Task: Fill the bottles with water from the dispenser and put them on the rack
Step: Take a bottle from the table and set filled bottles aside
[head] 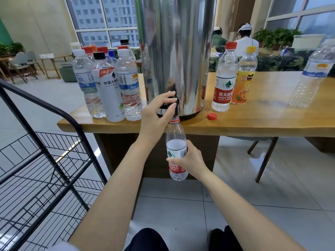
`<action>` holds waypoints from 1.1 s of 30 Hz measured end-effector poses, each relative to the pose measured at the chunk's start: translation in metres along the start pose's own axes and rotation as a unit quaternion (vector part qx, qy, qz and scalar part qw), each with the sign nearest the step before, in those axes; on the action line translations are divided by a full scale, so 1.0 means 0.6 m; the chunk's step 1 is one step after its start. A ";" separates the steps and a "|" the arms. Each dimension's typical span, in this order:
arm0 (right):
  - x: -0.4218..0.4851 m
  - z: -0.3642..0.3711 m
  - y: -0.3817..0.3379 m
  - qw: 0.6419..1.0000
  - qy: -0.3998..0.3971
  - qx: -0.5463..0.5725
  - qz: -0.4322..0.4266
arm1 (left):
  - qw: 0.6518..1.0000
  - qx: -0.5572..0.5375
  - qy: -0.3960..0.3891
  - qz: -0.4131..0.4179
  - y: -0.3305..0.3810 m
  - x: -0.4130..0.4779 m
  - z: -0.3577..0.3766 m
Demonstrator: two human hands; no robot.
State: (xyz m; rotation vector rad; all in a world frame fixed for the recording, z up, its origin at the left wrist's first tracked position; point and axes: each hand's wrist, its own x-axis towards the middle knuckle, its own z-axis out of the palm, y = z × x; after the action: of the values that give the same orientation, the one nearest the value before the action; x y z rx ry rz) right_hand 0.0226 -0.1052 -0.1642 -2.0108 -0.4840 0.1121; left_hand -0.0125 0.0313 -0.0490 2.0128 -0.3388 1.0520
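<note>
1. The right hand (pixel 188 158) is wrapped around the lower half of an uncapped bottle (pixel 176 142). It holds the bottle upright below the front edge of the bench (pixel 253 122), with the mouth right under the tap (pixel 175 102).
2. The left hand (pixel 159 107) has its fingers curled over the black tap at the foot of the steel dispenser (pixel 174 51), so filling looks to be under way. I can't tell how full the bottle is.
3. A loose red cap (pixel 212 116) lies near the front edge, just right of the dispenser. It is probably this bottle's and has yet to go on.
4. A cluster of capped bottles (pixel 108 84) stands at the bench's left corner.
5. Right of the dispenser stand a red-capped bottle (pixel 224 78) and an orange one (pixel 243 78), and further right a clear bottle (pixel 311 75) that looks empty.
6. The black wire rack (pixel 45 151) stands on the floor off the left end, and I see no bottle on it. By my reckoning most of the task is left.
</note>
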 end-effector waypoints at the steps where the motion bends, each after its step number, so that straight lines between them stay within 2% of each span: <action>1: 0.000 -0.001 -0.001 1.000 -0.001 0.000 0.000 | 1.000 0.000 0.001 0.001 -0.001 0.000 0.001; 33: -0.003 -0.002 -0.009 1.000 -0.002 -0.003 -0.001 | 1.000 -0.012 0.006 0.003 0.000 -0.002 0.003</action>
State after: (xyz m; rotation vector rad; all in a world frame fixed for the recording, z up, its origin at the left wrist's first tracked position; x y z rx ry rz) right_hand 0.0195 -0.1045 -0.1592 -2.0160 -0.4889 0.1132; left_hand -0.0122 0.0297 -0.0503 1.9851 -0.3493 1.0573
